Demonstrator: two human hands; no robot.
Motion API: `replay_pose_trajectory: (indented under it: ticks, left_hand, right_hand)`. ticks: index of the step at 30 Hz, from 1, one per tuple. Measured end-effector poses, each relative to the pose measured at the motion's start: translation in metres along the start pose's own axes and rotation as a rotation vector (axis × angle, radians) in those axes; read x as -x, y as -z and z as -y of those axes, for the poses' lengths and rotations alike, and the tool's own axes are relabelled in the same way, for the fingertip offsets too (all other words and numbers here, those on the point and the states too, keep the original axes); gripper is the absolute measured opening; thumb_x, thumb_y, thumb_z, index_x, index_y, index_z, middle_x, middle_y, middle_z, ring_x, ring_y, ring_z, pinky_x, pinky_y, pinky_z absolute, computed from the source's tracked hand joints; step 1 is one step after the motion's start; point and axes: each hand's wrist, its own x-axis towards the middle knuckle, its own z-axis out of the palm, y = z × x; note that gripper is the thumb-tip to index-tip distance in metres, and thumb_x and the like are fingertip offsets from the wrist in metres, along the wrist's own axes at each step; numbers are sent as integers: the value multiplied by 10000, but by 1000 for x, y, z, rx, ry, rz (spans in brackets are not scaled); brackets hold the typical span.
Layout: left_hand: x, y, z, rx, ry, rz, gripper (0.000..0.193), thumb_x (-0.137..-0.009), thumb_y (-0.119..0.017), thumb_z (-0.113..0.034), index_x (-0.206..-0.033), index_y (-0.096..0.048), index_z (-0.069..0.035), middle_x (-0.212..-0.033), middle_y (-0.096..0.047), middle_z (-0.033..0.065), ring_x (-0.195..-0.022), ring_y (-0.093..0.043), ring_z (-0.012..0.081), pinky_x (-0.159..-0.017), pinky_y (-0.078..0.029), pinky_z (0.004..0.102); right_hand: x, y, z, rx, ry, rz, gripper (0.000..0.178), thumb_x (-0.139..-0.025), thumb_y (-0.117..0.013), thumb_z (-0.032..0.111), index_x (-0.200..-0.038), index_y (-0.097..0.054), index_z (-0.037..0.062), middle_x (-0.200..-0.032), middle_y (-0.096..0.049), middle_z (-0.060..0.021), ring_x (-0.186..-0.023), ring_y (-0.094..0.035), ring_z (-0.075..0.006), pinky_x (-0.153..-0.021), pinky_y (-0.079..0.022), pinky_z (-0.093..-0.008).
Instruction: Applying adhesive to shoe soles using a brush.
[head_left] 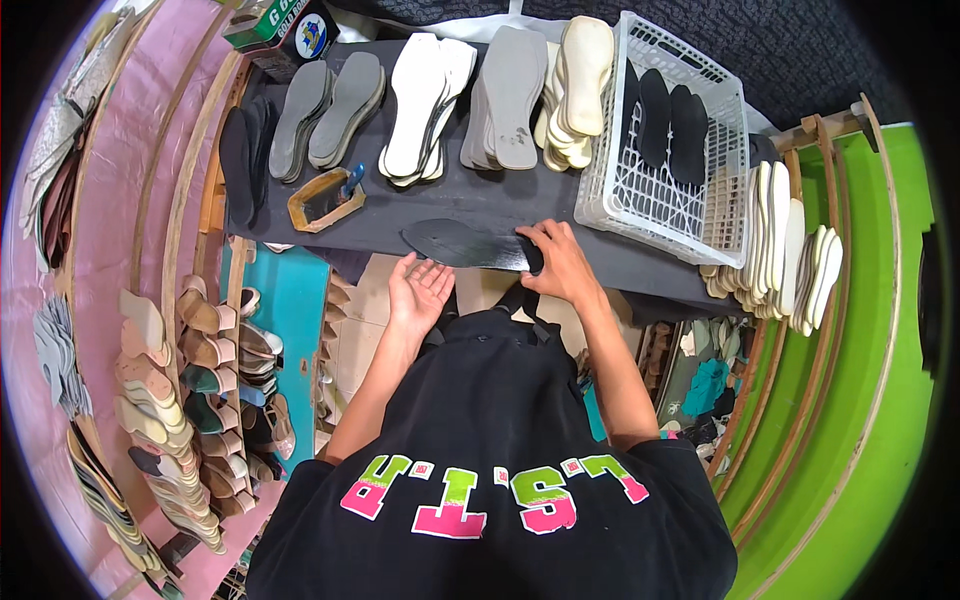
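Note:
A black shoe insole [455, 245] lies sideways at the table's front edge, its surface shiny towards the right end. My right hand [560, 262] grips that right end, fingers on top and thumb at the near edge. Palm up, my left hand [420, 295] is open just below the insole's left part, fingertips close to its near edge; whether they touch it I cannot tell. Beyond it to the left sits a crusted, yellowish glue tray [296, 213] with a blue-handled brush [353, 180] in it.
Stacks of grey insoles [300, 120], white insoles [415, 105] and cream insoles [585, 75] line the back of the dark table [390, 205]. A white plastic crate [590, 190] at right holds black insoles [653, 115]. Shoe racks [215, 390] stand at left.

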Motion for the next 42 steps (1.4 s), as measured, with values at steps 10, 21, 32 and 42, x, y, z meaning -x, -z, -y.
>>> replay_pose_trajectory:
  ticks: [10,21,32,42]
  left_hand:
    - [12,-16,-21,-149,-123,336,599,-1062,-530,-571,-1313,-605,-33,-1294,-642,113,-1243,-604,262,-1130,-471,448]
    - [37,-108,-8,-273,-26,798,539,-1097,-489,-509,-1390,-532,-59,-1325,-624,65,-1226,-634,262,-1141,-495,546]
    - [28,-255,73,-461,9,952,794,-1079,-477,-494,-1696,-300,-27,-1690,-402,111,-1459,-481,237,-1227,-402,432]
    - [-27,-344,147,-462,26,780,736,-1092,-450,-498,-1678,-368,-59,-1529,-572,45,-1186,-616,149,-975,-520,324]
  right_hand:
    - [9,3,15,-246,-157,-70,708,-673,-852,77,-1352,-650,95,-1317,-469,-175,-1244,-570,-413,-1082,-508,-454]
    - [72,73,51,-274,-294,-162,702,-712,-850,60,-1379,-631,69,-1200,-661,-161,-1154,-642,-392,-1016,-515,-437]
    - [100,117,-8,-757,-319,-499,789,-746,-885,-9,-1469,-569,-21,-1356,-686,-142,-1277,-642,-230,-1133,-483,-376]
    - [87,162,-73,-1264,-429,-376,745,-941,-789,-53,-1582,-415,-117,-1358,-644,-117,-1104,-699,-143,-923,-589,-272]
